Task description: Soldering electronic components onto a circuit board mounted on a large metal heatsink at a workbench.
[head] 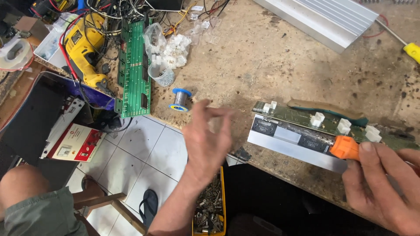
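1. Right hand [385, 185] sat closest to the camera at the lower right, its fingers curled around an orange screwdriver handle [344, 147]; the tool's shaft was hidden.
2. Left hand [205, 137] hovered mid-frame over the bench edge, blurred, with fingers loosely bunched; whether they pinched anything could not be told.
3. The orange handle rested against an amplifier assembly [306, 131] at the right front edge of the workbench [271, 57].
4. The assembly consisted of a green circuit board carrying white connectors [318, 119], with two flat black power modules [264, 126] mounted on a bright aluminium bar.
5. A solder spool [180, 99], a long green circuit board [133, 65] and a yellow drill [85, 50] lay well apart, upper left.
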